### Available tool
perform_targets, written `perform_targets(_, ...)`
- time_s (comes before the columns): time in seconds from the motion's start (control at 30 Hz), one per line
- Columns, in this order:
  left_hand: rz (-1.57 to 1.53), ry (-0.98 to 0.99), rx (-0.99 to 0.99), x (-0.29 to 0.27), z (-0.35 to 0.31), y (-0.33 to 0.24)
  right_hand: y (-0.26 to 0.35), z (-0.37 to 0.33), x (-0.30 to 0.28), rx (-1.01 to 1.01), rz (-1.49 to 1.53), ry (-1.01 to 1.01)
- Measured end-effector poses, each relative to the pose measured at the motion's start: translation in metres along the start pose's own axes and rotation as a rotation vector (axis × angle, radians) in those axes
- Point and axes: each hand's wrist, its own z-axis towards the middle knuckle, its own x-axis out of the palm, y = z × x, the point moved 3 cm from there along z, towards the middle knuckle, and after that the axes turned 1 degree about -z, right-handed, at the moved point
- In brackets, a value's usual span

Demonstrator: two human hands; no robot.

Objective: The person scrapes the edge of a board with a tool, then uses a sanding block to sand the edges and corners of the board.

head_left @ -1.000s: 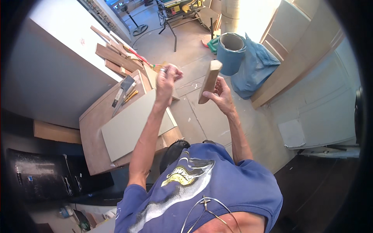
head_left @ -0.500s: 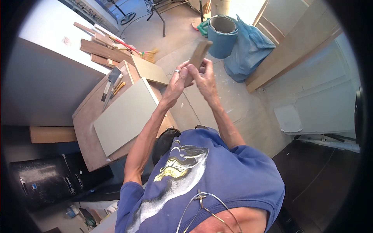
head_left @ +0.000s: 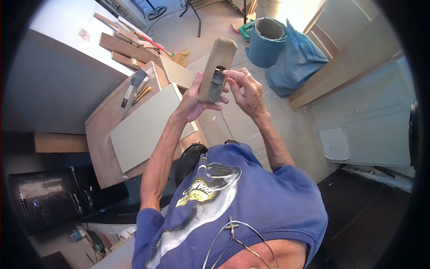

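Observation:
A wooden hand plane (head_left: 220, 54) is held up in front of me, tilted, its dark blade and throat facing up toward me. My left hand (head_left: 192, 103) wraps round its lower end, thumb along the near side and fingertips showing past the far side. With its index finger reaching to the throat beside the blade, my right hand (head_left: 251, 93) touches the plane; its thumb is apart from the index finger and the other fingers are bent. Left of the plane, a pale panel (head_left: 148, 127) lies on a wooden worktop (head_left: 99, 121).
On the worktop's far part lie a handsaw (head_left: 137, 81) and a yellow-handled tool (head_left: 143, 94). Wood strips (head_left: 121, 45) and a broom (head_left: 179, 57) are beyond. At the far right stand a blue bin (head_left: 267, 47), a blue bag (head_left: 295, 62) and a long board (head_left: 345, 74).
The plane has turned so its throat and blade now show. My right hand has let go of its side and moved right, with a finger at the throat.

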Motion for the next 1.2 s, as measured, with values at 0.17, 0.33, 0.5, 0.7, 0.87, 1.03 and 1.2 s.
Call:
perform_targets(0.17, 0.22, -0.147, -0.06, -0.006, -0.014, -0.018, -0.001, 0.02, 0.0, -0.209, -0.301, 0.242)
perform_targets(0.33, 0.355, -0.196, -0.085, -0.016, -0.026, -0.026, 0.001, 0.024, 0.011, -0.346, -0.338, 0.292)
perform_targets(0.5, 0.242, -0.251, -0.019, -0.027, -0.041, -0.023, 0.012, 0.023, 0.011, -0.344, -0.324, 0.284)
perform_targets(0.7, 0.277, -0.257, -0.022, -0.032, -0.057, -0.035, 0.014, 0.016, 0.007, -0.306, -0.339, 0.217)
perform_targets(0.87, 0.375, -0.231, -0.054, -0.028, -0.048, -0.031, 0.026, 0.011, 0.02, -0.377, -0.287, 0.213)
perform_targets(1.03, 0.367, -0.196, -0.072, -0.023, -0.051, -0.022, 0.012, -0.01, 0.019, -0.402, -0.207, 0.122)
perform_targets(1.2, 0.474, -0.086, -0.221, -0.024, -0.049, -0.005, 0.007, -0.05, 0.012, -0.309, -0.279, 0.168)
